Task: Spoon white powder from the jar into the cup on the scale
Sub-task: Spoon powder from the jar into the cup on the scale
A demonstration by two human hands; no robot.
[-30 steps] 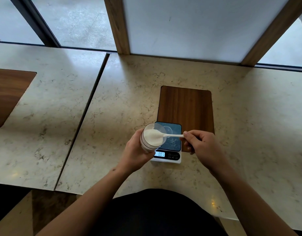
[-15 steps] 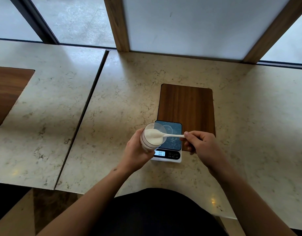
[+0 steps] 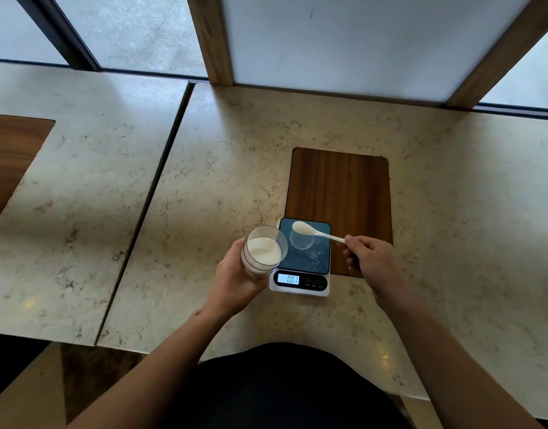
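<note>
My left hand (image 3: 235,283) grips a clear jar (image 3: 263,250) of white powder, tilted toward the scale, just left of it. My right hand (image 3: 371,258) pinches the handle of a white spoon (image 3: 316,232). The spoon's bowl is heaped with powder and hovers over the far rim of a small clear cup (image 3: 301,241). The cup stands on the dark glass plate of a white digital scale (image 3: 300,281), whose lit display reads 00.1.
The scale sits at the front edge of a dark wooden inlay (image 3: 340,187) in a marble counter (image 3: 223,168). A seam separates a second counter section on the left with another wooden inlay (image 3: 9,156). Window frames and wooden posts line the back.
The spoon has left the jar loaded with powder and moved right, over the cup. The jar stays in my left hand.
</note>
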